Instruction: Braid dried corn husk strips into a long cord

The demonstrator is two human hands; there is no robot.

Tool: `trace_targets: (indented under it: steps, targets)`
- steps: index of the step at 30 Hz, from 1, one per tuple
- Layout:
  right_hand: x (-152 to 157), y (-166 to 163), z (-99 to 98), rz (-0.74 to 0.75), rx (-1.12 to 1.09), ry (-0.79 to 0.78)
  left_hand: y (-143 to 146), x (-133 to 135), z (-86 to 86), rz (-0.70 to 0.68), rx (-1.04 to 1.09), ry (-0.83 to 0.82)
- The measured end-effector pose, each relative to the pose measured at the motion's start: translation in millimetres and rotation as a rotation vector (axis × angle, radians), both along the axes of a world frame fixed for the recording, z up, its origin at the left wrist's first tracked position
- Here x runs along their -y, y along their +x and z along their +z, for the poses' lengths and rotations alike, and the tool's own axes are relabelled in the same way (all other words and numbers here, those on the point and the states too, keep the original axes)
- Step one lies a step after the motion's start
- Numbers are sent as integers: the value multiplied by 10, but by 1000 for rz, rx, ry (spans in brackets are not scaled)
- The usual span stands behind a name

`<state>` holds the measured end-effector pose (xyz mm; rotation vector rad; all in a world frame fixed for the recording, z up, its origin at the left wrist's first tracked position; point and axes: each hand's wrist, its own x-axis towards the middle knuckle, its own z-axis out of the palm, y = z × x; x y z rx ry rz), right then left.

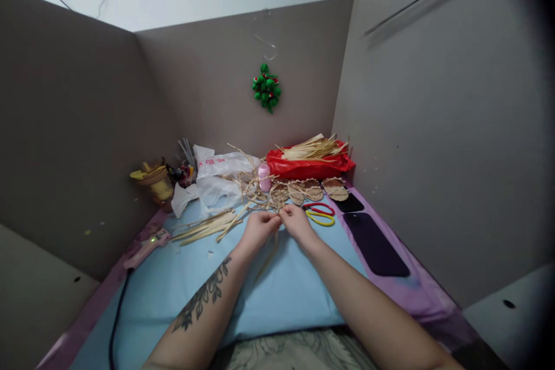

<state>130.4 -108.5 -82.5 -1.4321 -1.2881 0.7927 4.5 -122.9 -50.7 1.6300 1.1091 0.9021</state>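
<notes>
Both hands meet at the middle of the blue cloth, fingertips pinched close together. Between them is a small piece of woven straw (280, 206), partly hidden by the fingers. My left hand (261, 225) is closed on it from the left, and my right hand (296, 221) pinches it from the right. A loose straw strip (269, 257) hangs down below the fingers toward me. Just right of my right hand lie scissors (319, 218) with one red and one yellow handle loop. Several flat straw strips (208, 228) lie left of my left hand.
Behind the hands stand a pink thread spool (264, 177), several woven straw ovals (313, 189) and a red bag (299, 169) of straw. White plastic bags (217, 193) lie back left. A pink corded tool (150, 247) is at left; a dark phone (375, 244) lies at right. Grey panels (243, 81) enclose the table.
</notes>
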Motion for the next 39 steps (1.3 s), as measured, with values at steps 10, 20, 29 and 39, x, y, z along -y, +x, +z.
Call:
trace_targets:
  steps: [10,20,29,39]
  targets:
    - [39,44,70,41,-337,-91,17,108,15,-188,-395,269]
    - [-20,2,-4,109,-328,-34,33,-66,-85,166,-200,287]
    - [40,20,43,198,-146,42,-51,-170,-168,91,-202,140]
    - [64,64,106,302,-284,7,-38,-200,-205,47,-87,132]
